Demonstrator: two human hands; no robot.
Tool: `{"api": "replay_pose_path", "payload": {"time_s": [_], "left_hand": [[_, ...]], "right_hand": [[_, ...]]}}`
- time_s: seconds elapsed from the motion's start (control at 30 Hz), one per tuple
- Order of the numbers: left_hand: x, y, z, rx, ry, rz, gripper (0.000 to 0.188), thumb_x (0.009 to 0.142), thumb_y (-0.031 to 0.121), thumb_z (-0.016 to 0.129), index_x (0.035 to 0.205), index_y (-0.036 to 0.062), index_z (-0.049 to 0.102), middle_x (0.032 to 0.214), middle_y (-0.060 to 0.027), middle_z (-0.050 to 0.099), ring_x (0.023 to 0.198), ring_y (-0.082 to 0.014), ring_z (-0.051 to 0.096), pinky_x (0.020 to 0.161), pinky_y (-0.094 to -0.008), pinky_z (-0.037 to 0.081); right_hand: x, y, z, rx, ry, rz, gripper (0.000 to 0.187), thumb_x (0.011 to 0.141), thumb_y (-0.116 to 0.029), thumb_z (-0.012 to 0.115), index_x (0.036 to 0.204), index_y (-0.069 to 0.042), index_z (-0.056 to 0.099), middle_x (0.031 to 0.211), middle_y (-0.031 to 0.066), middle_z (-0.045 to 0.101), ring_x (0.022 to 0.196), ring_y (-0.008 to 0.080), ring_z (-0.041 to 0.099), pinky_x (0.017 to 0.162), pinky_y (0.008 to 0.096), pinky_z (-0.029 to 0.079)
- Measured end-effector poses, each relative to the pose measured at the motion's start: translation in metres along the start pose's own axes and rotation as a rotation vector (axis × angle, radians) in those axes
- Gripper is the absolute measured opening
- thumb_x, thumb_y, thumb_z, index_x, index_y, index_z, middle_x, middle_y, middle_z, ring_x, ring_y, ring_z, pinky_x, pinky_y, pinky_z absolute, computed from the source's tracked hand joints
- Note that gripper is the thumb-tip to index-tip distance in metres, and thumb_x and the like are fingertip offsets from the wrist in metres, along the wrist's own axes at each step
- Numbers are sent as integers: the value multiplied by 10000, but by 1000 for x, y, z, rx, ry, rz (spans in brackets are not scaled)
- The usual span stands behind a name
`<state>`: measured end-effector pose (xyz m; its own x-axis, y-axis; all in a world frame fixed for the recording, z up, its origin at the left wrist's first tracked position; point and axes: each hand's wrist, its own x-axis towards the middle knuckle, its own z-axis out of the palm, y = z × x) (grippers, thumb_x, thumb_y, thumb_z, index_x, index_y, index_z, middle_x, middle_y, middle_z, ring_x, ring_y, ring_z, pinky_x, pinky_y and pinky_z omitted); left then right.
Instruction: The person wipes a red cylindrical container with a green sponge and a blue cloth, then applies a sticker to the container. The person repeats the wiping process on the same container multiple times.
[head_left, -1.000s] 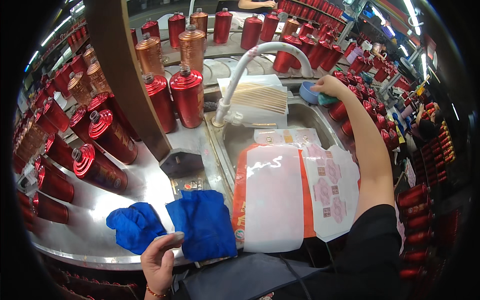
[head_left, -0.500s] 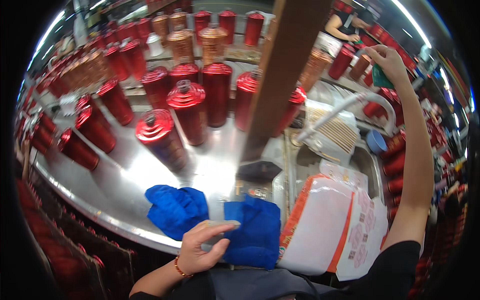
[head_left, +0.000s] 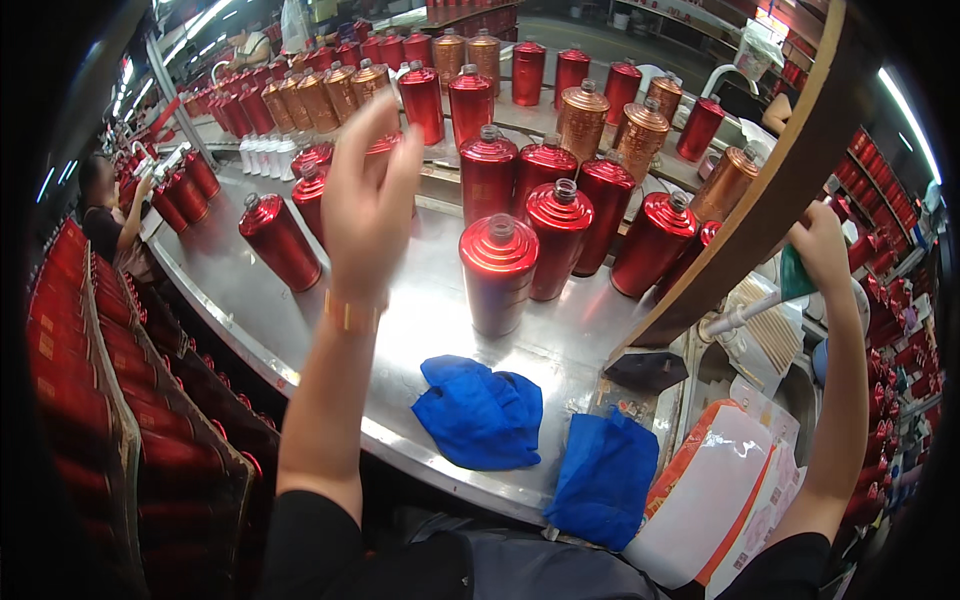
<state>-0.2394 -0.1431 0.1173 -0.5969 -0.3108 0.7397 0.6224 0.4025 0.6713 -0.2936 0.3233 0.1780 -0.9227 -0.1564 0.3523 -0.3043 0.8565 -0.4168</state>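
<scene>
My left hand is raised over the metal table, blurred by motion. Its fingers are stretched out and apart, with nothing seen in them, in front of red bottles at the back; it covers part of one red bottle. Off to the right, my right hand is closed on a green cloth or pad, beside the white curved pipe at the sink. Between my arms stand several shiny red bottles, the nearest a red bottle with an uncapped clear neck. A crumpled blue cloth and a folded blue cloth lie nearer me.
A wooden post slants between the table and the sink. White and orange packaging covers the sink's near side. Red and copper bottles crowd the shelf behind. Crates of red bottles stand at the left. Another person is beyond them.
My left hand has risen from the blue cloths to above the table's far side. My right hand, still with the green piece, has come lower. The view has swung left.
</scene>
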Motion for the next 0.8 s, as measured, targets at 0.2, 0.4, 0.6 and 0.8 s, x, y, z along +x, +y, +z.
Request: {"api": "replay_pose_path", "payload": {"time_s": [0.2, 0.4, 0.6, 0.8], "left_hand": [[156, -172, 91, 660, -379, 15, 1117, 742, 636, 802, 1473, -103, 392, 1440, -332, 489, 1350, -415, 501, 1124, -430, 417], [184, -206, 163, 1088, -772, 6, 1368, 613, 811, 769, 1538, -68, 276, 1460, -307, 483, 1365, -414, 489, 1146, -448, 395], [179, -215, 188, 836, -717, -166, 1081, 611, 480, 953, 1430, 20, 418, 1394, -247, 564, 1303, -371, 556, 1087, -413, 463], [180, -162, 161, 609, -507, 100, 930, 633, 398, 951, 1352, 45, 479, 1314, -231, 581, 1203, -353, 586, 1059, -406, 478]], "right_hand": [[-117, -40, -21, 239, -30, 155, 175, 937, -101, 654, 985, 60, 705, 771, 7, 620, 712, 62, 559, 639, 230, 430], [-257, -36, -43, 113, 104, 339, 135, 837, -18, 673, 955, 36, 713, 749, 32, 582, 641, 80, 512, 591, 227, 371], [-317, -35, -56, 314, 158, 550, 134, 889, -31, 660, 972, 59, 711, 754, 43, 598, 675, 88, 635, 575, 203, 421], [-295, -34, -50, 412, 91, 449, 129, 898, -20, 655, 986, 48, 721, 779, 47, 628, 683, 84, 641, 590, 204, 433]]}}
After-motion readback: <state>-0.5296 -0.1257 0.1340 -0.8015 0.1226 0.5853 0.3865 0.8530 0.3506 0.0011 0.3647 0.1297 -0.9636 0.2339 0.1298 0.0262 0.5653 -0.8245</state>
